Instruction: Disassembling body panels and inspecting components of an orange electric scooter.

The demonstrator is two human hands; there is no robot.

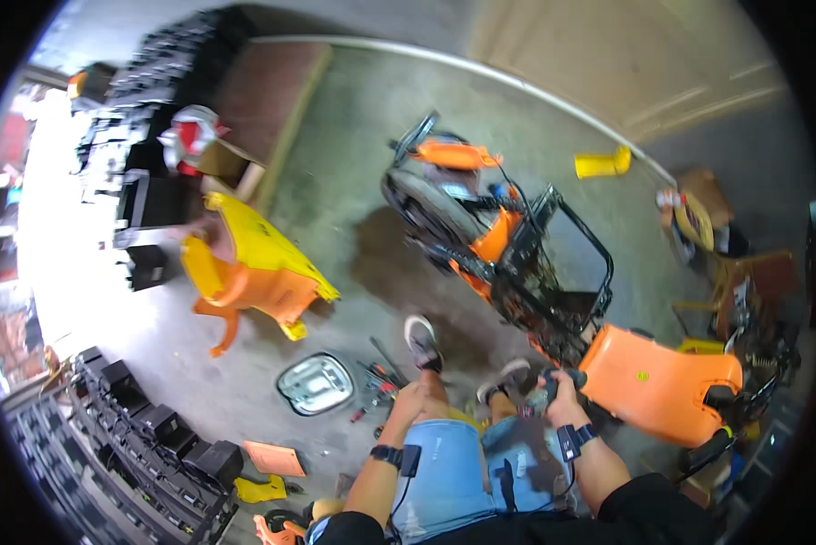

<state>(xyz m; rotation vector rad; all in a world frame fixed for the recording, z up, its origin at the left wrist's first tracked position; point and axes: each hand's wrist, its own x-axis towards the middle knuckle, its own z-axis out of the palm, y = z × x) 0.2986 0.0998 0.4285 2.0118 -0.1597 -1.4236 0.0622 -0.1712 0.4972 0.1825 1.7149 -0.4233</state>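
My right hand is wrapped around a dark handle beside the scooter's large orange panel. Whether this is the handlebar grip or a separate tool, I cannot make out. Over my left knee is my left hand, its fingers blurred and partly hidden. Ahead of me stands a partly stripped scooter, its black tube frame bare at the middle. An orange cover remains at its far end.
Tools lie on the floor beside a metal tray. Yellow and orange body panels stand at the left. A yellow part lies at the far right. Black parts line the lower left, near an orange plate. Clutter surrounds a wooden chair.
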